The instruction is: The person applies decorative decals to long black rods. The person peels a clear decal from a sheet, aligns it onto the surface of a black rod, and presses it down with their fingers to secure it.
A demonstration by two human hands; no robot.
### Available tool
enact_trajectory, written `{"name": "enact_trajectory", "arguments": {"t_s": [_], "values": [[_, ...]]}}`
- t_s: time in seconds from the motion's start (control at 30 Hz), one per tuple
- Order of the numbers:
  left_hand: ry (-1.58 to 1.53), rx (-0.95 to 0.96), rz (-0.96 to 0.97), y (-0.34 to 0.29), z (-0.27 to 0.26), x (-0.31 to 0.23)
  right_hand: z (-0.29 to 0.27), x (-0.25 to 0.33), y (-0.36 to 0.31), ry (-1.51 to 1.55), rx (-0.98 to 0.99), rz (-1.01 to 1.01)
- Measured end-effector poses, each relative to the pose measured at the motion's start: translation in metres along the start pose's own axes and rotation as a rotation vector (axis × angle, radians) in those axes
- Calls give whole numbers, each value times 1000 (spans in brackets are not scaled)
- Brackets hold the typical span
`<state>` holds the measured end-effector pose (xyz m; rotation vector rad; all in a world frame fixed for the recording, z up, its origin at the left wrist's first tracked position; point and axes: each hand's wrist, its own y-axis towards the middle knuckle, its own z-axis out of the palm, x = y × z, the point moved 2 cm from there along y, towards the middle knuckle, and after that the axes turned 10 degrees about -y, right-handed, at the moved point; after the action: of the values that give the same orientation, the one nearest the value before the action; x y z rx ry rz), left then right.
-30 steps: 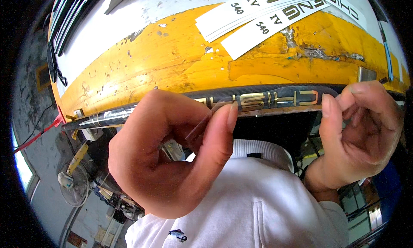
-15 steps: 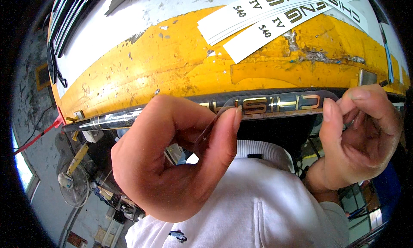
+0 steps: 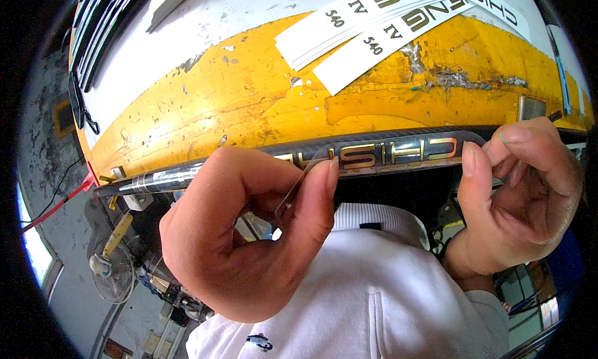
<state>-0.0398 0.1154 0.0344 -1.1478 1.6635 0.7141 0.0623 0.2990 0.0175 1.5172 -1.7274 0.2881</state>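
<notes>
A slim glossy black rod (image 3: pixel 163 182) with gold rings lies along the near edge of the bench. Over its middle stretches a narrow clear film (image 3: pixel 398 142), with gold lettering at or under it. My left hand (image 3: pixel 249 234) is curled, pinching the film's left end between thumb and forefinger; that end bends up and away from the rod. At the other end my right hand (image 3: pixel 520 191) is closed, thumb and forefinger tips together on the film's right corner. Whether the letters sit on the film or the rod I cannot tell.
White printed strips (image 3: pixel 367 38) lie fanned on the worn yellow-and-white bench (image 3: pixel 249 79). Several black rods (image 3: pixel 106 29) are at the far left. A metal block (image 3: pixel 531 108) sits by my right hand. Below left is a fan (image 3: pixel 113 272); a red strap (image 3: pixel 65 197) hangs nearby.
Both hands keep their pinch on the film. The bench and strips have shifted slightly left in the view, and my left hand sits a touch further left and lower.
</notes>
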Motion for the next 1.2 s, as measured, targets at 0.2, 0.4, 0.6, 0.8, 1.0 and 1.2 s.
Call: {"name": "enact_trajectory", "arguments": {"t_s": [0.2,0.4,0.6,0.8,1.0,1.2], "values": [[8,-13,19,0,0,1,1,0,0,-6,1,6],[8,-12,35,1,0,2,3,3,0,-23,11,17],[11,-6,-24,-1,0,-1,-6,5,2,-192,56,-21],[19,8,-33,0,0,-1,-11,23,-1,-485,100,-242],[93,44,-54,1,-3,-4,22,28,-26,-540,271,-28],[118,35,-73,0,-2,-5,17,27,-26,-593,264,56]]}}
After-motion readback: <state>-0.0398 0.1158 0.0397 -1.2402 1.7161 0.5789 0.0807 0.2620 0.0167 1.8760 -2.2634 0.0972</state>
